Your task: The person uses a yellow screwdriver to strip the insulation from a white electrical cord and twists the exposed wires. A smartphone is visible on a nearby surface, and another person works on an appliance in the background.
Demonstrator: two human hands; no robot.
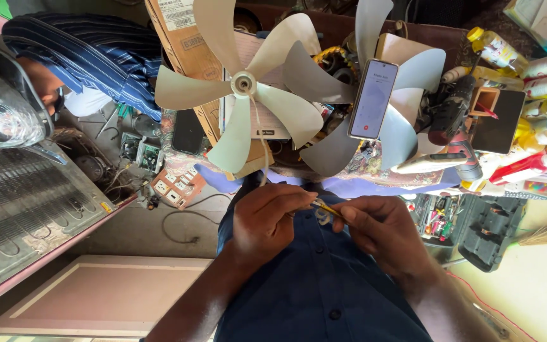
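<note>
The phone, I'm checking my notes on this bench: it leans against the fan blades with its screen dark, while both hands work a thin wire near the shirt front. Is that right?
Not quite. In the head view the phone does lean against the fan blades, but its screen is lit, not dark. The rest holds: the left hand and right hand work a thin wire near the shirt front.

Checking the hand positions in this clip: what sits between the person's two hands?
In the head view, a thin yellow-handled tool and a coil of white wire bridge the gap between the left hand and the right hand, over the blue shirt.
</note>
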